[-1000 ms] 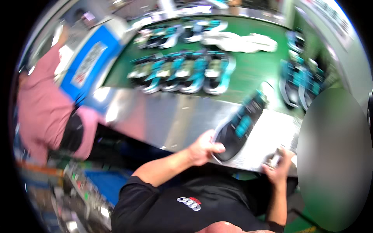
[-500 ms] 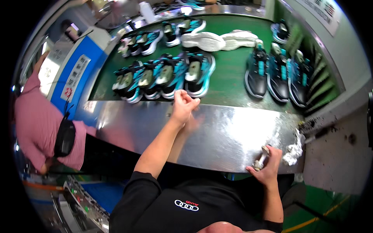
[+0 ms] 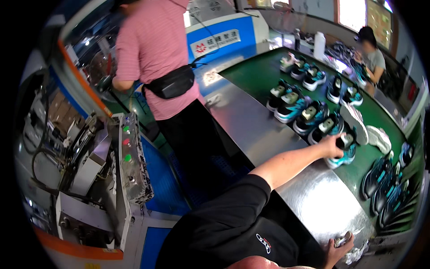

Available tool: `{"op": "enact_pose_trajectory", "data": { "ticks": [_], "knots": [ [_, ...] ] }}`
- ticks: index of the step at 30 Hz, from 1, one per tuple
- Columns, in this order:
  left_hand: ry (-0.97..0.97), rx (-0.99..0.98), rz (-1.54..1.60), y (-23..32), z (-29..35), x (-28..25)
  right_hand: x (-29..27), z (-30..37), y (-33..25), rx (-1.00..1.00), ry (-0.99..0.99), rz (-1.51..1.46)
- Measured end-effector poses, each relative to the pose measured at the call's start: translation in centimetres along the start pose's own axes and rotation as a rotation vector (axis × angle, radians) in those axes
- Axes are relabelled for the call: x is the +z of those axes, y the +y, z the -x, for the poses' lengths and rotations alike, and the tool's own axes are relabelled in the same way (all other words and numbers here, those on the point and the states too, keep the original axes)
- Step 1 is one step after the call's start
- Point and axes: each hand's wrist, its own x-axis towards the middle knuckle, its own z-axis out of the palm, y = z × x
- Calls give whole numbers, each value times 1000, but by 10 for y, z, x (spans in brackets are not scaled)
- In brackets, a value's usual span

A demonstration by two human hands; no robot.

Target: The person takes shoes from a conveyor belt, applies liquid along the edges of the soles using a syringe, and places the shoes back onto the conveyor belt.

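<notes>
My left hand reaches across the metal counter edge with its fingers closed round the collar of a black and teal sneaker. This sneaker stands at the near right end of a row on the green surface, next to another black and teal sneaker. Low at the right, my right hand is closed on a short metal piece with knobbed ends, partly hidden by the fingers. Beside that hand lies crumpled foil on the counter.
White soles lie beyond the row. Dark sneakers stand at the right side wall. A person in a pink shirt stands at the left, near a machine with a button panel. Another person sits at the far right.
The view has swung left, bringing the machine and far person in. My left hand has gone from above the counter edge onto the end sneaker. My right hand still holds the metal piece.
</notes>
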Motion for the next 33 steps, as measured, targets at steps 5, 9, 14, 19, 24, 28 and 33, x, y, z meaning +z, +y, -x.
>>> {"op": "enact_pose_trajectory", "data": {
  "ticks": [5,9,14,19,24,28,33],
  "knots": [
    [-110,-2,57,17,68,-40,-5,-13,2,-61,-117,354],
    [-91,4,93,18,109,-57,-2,-16,19,84,-250,327],
    [-153,204,122,1,130,-47,13,4,15,16,29,-53],
    [-233,356,-232,4,184,-29,-7,12,-22,298,0,-487],
    [-412,-236,753,-5,123,-31,-28,22,-34,398,39,-619],
    [-322,-348,446,-43,21,-11,-44,24,-51,505,26,-752],
    [-449,-306,144,-12,-6,21,-54,20,-59,467,-37,-579]
  ]
}}
